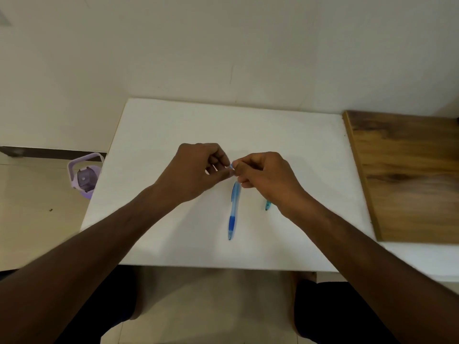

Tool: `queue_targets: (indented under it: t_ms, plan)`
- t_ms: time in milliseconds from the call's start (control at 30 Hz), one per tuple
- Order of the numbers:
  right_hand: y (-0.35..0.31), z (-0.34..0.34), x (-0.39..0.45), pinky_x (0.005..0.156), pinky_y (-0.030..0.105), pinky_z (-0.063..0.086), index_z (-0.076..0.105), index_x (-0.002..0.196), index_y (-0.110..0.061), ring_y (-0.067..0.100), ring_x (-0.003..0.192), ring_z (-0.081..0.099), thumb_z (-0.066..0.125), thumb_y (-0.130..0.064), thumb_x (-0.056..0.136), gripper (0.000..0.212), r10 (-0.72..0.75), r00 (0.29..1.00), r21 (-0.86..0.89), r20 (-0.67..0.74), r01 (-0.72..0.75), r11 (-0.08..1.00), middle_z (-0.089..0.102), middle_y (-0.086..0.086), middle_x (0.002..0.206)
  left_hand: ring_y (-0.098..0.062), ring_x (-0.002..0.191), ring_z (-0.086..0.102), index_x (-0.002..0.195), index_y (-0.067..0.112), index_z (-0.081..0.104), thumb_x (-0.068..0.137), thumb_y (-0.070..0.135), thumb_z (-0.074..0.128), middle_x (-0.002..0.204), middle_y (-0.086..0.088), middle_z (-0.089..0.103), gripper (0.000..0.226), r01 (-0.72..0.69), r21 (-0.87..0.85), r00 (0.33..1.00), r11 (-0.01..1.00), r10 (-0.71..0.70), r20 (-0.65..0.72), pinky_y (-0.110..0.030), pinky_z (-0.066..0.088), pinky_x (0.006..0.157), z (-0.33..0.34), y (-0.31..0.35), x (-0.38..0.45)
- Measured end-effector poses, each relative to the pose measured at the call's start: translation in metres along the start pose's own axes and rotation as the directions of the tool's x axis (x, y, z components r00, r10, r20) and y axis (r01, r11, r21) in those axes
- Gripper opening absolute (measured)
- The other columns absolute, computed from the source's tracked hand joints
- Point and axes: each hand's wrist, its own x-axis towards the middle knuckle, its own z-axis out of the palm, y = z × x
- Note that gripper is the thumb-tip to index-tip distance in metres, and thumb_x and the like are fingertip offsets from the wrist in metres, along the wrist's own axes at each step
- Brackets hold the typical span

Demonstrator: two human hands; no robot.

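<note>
A translucent blue pen [234,209] with a darker blue grip hangs tip-down over the white table [173,234]. My right hand [265,177] holds its upper end with curled fingers. My left hand [198,167] pinches the very top of the same pen, where a small blue cap end shows between both hands. A teal pen [267,205] peeks out from under my right hand; most of it is hidden.
A wooden board [407,175] lies on the table's right side. A lilac bottle with a handle [85,175] stands on the tiled floor left of the table. A pale wall rises behind. My knees show below the table's front edge.
</note>
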Motion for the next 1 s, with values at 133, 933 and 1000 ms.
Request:
queue_targets:
  t_ms: [133,933,1000]
  plan:
    - [-0.004,-0.004,0.001,0.084,0.036,0.066,0.08,0.102,-0.016,0.016,0.08,0.079,0.075,-0.036,0.096,0.022,0.01,1.0,0.148,-0.01,-0.009,0.989,0.081,-0.001,0.084,0.001,0.081,0.072,0.096,0.027,0.075,0.088,0.037,0.086,0.072,0.023,0.071,0.016,-0.011,-0.118,0.998,0.993,0.003,-0.063,-0.003,0.047,0.071,0.0,0.007,-0.003]
    - [0.008,-0.022,0.016,0.079,0.016,0.054,0.082,0.099,-0.019,0.009,0.073,0.068,0.087,-0.032,0.085,0.02,-0.113,0.992,-0.55,0.059,0.127,0.826,0.073,-0.007,0.081,-0.002,0.072,0.073,0.109,0.043,0.075,0.096,0.049,0.074,0.08,0.018,0.076,0.014,0.232,-0.387,0.958,0.893,-0.278,-0.068,-0.031,0.056,0.078,-0.006,0.004,-0.005]
    - [0.011,-0.018,0.016,0.089,0.028,0.059,0.079,0.098,-0.017,0.013,0.078,0.07,0.087,-0.032,0.085,0.021,-0.113,0.992,-0.578,0.054,0.123,0.807,0.075,-0.002,0.087,-0.003,0.073,0.074,0.108,0.042,0.076,0.097,0.047,0.074,0.082,0.015,0.078,0.013,0.238,-0.39,0.958,0.889,-0.281,-0.056,-0.04,0.061,0.086,-0.006,0.007,-0.004]
